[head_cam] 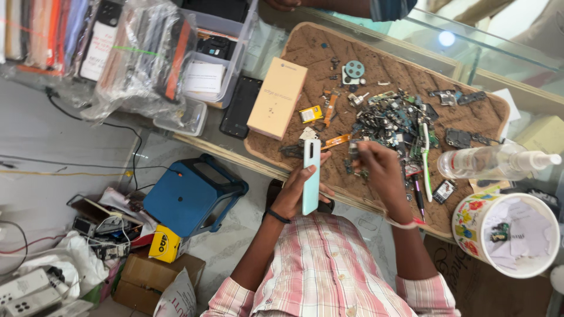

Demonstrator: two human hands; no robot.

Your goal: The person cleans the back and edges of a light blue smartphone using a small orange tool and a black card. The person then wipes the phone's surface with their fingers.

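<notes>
Phone stands on its long axis, camera end pointing away toward the tabletop, gripped in the left hand near the edge. Right hand, fingers curled, pinches a small part over the parts pile.

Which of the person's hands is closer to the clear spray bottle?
The right hand. It hovers over the pile of small phone parts, just left of the spray bottle in the picture. The left hand is farther away, holding a pale phone upright.

Pale mint phone held upright, back showing, above mat edge
</notes>
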